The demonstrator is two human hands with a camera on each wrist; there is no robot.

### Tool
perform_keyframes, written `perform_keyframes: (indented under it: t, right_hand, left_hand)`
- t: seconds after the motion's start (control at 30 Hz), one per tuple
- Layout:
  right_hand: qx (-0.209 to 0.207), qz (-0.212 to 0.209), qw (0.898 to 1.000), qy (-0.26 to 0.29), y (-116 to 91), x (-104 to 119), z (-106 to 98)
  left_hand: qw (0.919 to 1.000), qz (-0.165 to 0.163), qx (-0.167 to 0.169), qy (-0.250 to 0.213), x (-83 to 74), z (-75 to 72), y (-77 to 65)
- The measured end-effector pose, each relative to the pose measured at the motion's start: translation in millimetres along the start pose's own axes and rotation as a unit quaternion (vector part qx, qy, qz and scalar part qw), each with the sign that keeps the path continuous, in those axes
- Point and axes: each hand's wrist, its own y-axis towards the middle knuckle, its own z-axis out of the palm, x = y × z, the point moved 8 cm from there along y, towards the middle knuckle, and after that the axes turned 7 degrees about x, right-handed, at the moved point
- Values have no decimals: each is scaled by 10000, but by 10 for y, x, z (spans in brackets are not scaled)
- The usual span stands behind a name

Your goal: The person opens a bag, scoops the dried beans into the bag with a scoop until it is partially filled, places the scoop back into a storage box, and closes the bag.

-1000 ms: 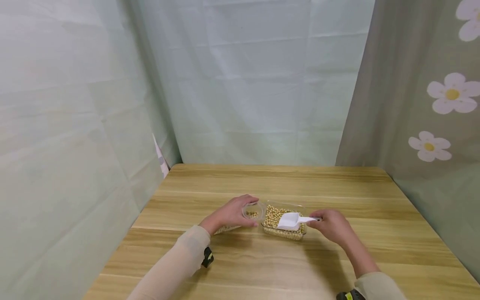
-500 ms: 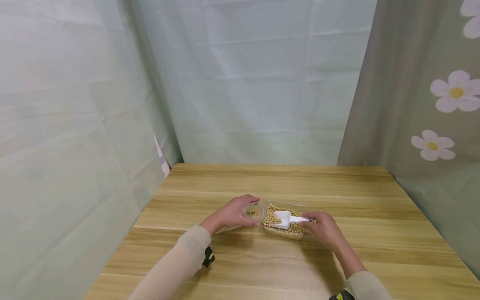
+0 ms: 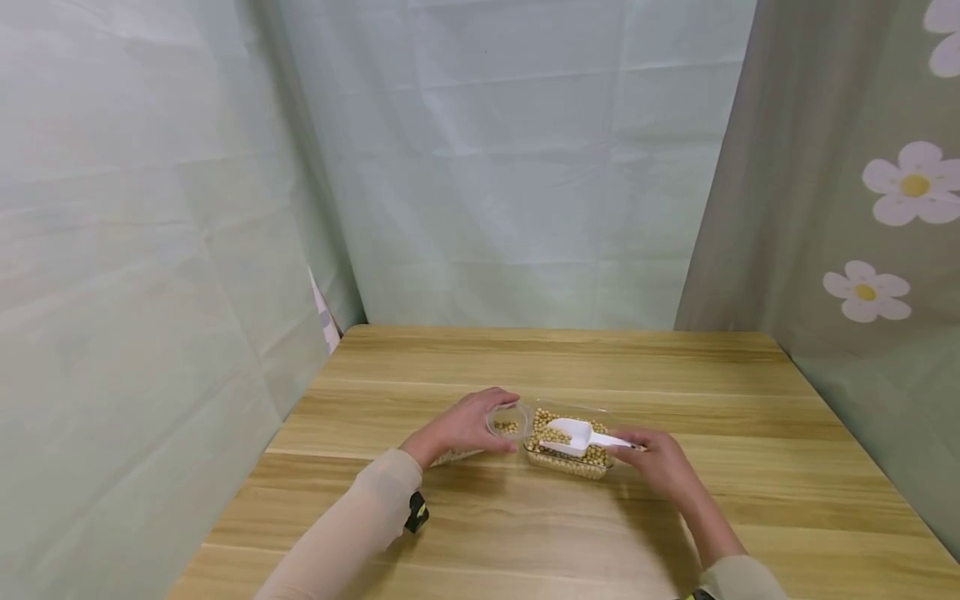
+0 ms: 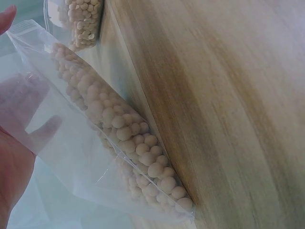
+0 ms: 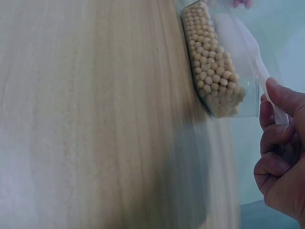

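Note:
My left hand (image 3: 461,425) holds a clear plastic bag (image 4: 71,164) by its open mouth, at the left of the container. Inside the bag, round pale beans (image 4: 114,119) lie along its lower side. My right hand (image 3: 660,465) pinches the handle of a white scoop (image 3: 581,437) between thumb and fingers. Some beans lie in the scoop, which is over a clear rectangular container (image 5: 213,113). More beans (image 5: 209,62) fill the lower part of this container. In the right wrist view the scoop's handle (image 5: 282,116) extends past the container's end wall.
Both things rest on a wood-grain table (image 3: 525,533). Pale curtains (image 3: 517,167) hang behind and at the left, and a flowered curtain (image 3: 795,208) hangs at the right. Black wrist bands show on both sleeves.
The scoop has moved left into the beans and come up slightly with some in it. My right hand went left, then a little back right. The left hand and bag stayed in place.

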Motion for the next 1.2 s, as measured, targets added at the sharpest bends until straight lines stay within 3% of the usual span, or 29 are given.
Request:
perform_keyframes:
  t: [0.5, 0.73, 0.97, 1.2]
  right_hand:
    - [-7, 290, 9990, -329, -21, 101, -200]
    - [72, 58, 9994, -323, 83, 339, -91]
    - [168, -325, 9965, -758, 177, 679, 88]
    - [177, -219, 9948, -974, 196, 784, 141]
  left_hand:
    - [10000, -8, 14, -19, -4, -11, 13]
    - [10000, 17, 44, -25, -5, -8, 8]
    - [10000, -26, 43, -24, -10, -13, 4]
    - [10000, -35, 40, -43, -21, -5, 10]
